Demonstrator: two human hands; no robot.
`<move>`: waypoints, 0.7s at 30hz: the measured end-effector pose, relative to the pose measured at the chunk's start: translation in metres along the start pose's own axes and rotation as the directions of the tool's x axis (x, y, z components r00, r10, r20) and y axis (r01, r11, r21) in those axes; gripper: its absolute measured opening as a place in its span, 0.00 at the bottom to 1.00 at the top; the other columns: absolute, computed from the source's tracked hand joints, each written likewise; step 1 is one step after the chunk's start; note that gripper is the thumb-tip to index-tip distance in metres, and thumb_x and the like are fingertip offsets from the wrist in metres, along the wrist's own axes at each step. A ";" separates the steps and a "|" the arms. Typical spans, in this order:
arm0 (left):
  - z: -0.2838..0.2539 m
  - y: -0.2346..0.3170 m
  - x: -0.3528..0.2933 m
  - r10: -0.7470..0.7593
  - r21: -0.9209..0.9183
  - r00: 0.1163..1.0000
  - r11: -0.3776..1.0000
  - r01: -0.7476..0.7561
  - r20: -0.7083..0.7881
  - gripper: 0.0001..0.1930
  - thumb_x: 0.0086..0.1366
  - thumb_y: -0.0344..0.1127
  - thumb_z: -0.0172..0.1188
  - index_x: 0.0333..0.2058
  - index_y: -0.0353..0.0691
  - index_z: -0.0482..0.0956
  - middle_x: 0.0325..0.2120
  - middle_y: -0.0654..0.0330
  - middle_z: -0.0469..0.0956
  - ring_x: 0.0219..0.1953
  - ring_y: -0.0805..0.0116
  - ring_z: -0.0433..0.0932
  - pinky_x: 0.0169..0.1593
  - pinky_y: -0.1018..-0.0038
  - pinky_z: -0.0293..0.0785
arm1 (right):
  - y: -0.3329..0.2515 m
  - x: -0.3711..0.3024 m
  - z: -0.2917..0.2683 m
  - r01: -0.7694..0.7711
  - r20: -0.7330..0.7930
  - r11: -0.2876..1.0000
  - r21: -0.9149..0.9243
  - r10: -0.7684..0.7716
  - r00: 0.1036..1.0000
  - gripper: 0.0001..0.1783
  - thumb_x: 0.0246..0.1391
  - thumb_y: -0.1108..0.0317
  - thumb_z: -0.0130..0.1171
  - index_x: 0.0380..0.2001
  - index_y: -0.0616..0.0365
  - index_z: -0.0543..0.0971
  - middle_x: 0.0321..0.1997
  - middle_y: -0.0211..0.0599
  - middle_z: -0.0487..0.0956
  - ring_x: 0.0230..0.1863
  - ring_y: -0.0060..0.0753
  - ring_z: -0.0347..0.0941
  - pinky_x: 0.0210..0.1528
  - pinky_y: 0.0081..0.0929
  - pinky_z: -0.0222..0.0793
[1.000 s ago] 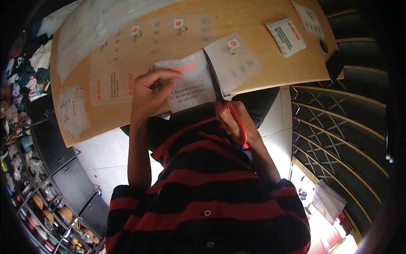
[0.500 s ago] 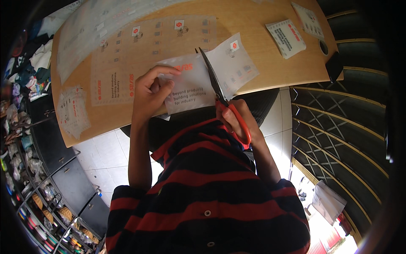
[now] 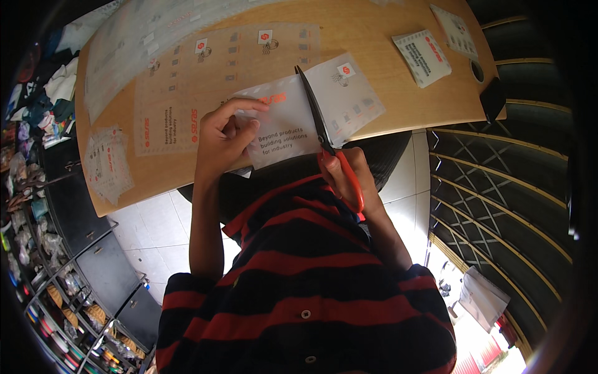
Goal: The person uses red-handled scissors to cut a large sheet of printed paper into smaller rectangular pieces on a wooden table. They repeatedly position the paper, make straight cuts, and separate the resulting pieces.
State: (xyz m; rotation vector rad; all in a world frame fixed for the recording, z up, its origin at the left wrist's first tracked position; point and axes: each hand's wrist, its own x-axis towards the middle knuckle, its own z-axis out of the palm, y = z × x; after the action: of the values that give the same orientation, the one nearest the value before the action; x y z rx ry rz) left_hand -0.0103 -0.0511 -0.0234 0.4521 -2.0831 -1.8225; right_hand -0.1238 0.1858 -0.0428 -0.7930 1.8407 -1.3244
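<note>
1. The right hand (image 3: 350, 171) is closed around the red handles of the scissors (image 3: 322, 137), whose black blades point up and slightly left, tips close together.
2. The blades cross the translucent printed sheet (image 3: 286, 118), which lies to both sides of them at the table's near edge, its lower edge overhanging.
3. The left hand (image 3: 223, 134) lies at that sheet's left edge, index finger and thumb over it (whether they pinch it, I cannot tell).
4. Left of the blades, the sheet bears red and black print; right of them, a small square emblem.
5. Beyond, a larger printed sheet (image 3: 212, 75) lies flat on the wooden table (image 3: 367, 37).
6. 2 groups of small printed pieces flank the work: a left pile (image 3: 107, 165) and a right pile (image 3: 422, 57).
</note>
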 end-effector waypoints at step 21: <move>0.052 0.036 0.027 -0.026 0.283 0.999 0.958 0.038 -0.047 0.10 0.60 0.23 0.62 0.41 0.40 0.79 0.43 0.56 0.79 0.35 0.70 0.75 0.43 0.77 0.70 | -0.009 -0.039 -0.029 0.030 -0.198 0.975 0.220 0.014 0.980 0.31 0.64 0.45 0.55 0.19 0.63 0.74 0.12 0.31 0.72 0.13 0.21 0.68 0.16 0.21 0.61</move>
State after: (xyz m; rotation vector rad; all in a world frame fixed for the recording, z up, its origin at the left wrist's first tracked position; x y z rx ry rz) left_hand -0.0584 -0.0124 0.0074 0.5951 -2.3293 -1.5181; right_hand -0.1257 0.2291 -0.0200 -0.5674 1.7992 -1.6311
